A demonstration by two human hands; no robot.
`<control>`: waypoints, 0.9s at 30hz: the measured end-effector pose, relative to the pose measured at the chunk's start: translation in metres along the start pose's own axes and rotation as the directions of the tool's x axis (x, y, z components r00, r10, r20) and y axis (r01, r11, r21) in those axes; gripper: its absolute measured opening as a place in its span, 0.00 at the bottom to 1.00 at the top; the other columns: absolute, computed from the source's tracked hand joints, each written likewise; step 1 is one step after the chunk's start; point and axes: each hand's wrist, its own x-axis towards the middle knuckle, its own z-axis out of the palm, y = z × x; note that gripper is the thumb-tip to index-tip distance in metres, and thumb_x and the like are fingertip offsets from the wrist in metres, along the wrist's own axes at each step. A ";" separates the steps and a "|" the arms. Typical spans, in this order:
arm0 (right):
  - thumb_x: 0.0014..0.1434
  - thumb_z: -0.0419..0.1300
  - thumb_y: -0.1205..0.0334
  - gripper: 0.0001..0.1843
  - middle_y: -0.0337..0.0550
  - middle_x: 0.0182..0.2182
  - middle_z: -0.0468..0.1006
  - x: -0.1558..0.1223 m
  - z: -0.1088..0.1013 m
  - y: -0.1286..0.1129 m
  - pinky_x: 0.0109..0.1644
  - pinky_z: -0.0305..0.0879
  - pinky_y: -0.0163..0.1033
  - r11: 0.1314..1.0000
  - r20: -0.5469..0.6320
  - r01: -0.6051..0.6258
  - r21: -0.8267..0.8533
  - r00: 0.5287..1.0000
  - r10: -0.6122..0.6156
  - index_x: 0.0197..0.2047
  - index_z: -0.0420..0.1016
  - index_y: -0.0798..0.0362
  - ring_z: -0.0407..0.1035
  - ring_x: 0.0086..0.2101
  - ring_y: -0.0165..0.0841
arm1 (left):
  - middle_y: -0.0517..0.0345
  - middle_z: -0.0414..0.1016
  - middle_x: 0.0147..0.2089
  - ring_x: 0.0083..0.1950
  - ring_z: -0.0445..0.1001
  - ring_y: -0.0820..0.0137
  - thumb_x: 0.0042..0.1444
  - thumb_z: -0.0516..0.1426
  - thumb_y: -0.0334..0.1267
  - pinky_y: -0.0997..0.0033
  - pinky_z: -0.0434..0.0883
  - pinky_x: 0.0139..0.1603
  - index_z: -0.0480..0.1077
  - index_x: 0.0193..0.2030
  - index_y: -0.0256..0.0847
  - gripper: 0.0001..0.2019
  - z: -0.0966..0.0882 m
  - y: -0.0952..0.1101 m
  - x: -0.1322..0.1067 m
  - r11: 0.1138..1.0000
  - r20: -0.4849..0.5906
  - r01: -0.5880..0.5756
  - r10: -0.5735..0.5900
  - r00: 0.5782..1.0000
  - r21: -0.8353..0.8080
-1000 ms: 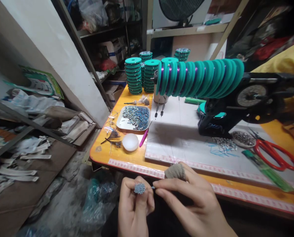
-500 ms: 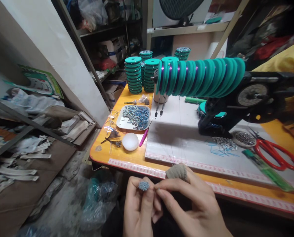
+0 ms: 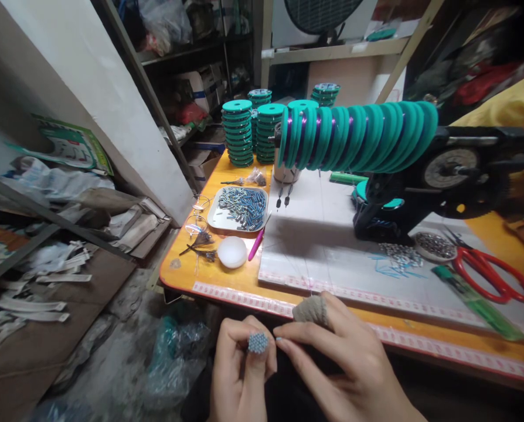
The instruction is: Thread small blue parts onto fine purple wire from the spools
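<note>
- Spanning the view from the left corner to the right edge: orange worktop (image 3: 180,280), with a tape strip along its near edge.
- White mat (image 3: 323,246) lies on the worktop's middle and reaches nearly to the near edge.
- Black winding machine (image 3: 446,181) stands at the mat's right side. A row of teal spools (image 3: 359,138) sits on its horizontal shaft, above the mat.
- Stacks of teal spools (image 3: 238,133) stand upright at the far left corner, packed close together.
- Red scissors (image 3: 494,272) lie flat toward the right edge, near a small dish of metal bits (image 3: 433,246).
- Grey tray (image 3: 213,223) sits left of the mat, holding a loose heap of blue-grey tubes (image 3: 243,208).
- White dome (image 3: 232,252) sits nearer than the tray, and a pink-handled tool (image 3: 257,245) lies just beside it, along the mat's left edge.
- Right hand (image 3: 350,369) is held below the near edge, off the worktop, back of hand up. One digit wears a cloth wrap (image 3: 310,309). A fingertip points left and ends just beside the bundle. A pale blue speck shows at that tip, too small to identify. Cannot tell whether this grip is closed on anything.
- Left hand (image 3: 238,375) is below the near edge, left of the right hand. Its grip is closed around a bundle of small blue tubes (image 3: 257,342).
- The bundle stands upright in the fist, cut ends facing up, between the two hands and clear of the worktop.
</note>
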 end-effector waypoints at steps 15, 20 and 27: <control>0.61 0.63 0.74 0.10 0.40 0.29 0.77 -0.001 -0.001 0.004 0.31 0.69 0.35 0.997 -0.057 -0.012 0.076 0.998 0.017 0.41 0.82 0.52 0.71 0.30 0.31 | 0.65 0.61 0.27 0.26 0.56 0.76 0.71 0.52 0.41 0.76 0.51 0.25 0.63 0.35 0.44 0.11 0.003 -0.003 -0.002 0.997 -0.039 0.059 -0.061 0.997 -0.054; 0.63 0.65 0.70 0.10 0.38 0.30 0.78 0.000 -0.002 0.007 0.32 0.71 0.34 0.979 -0.022 -0.058 0.194 0.998 0.063 0.44 0.83 0.46 0.72 0.31 0.30 | 0.66 0.60 0.27 0.25 0.53 0.78 0.70 0.52 0.42 0.76 0.48 0.24 0.61 0.35 0.44 0.11 0.003 -0.001 -0.003 0.981 -0.009 0.154 -0.156 0.988 -0.119; 0.58 0.61 0.75 0.08 0.39 0.25 0.73 0.002 0.002 0.001 0.28 0.63 0.35 0.999 0.002 -0.015 0.041 1.000 0.015 0.32 0.77 0.53 0.68 0.27 0.30 | 0.67 0.57 0.24 0.26 0.56 0.77 0.68 0.56 0.42 0.78 0.56 0.26 0.63 0.33 0.43 0.11 0.000 -0.006 0.000 0.987 -0.127 0.129 -0.141 0.982 -0.095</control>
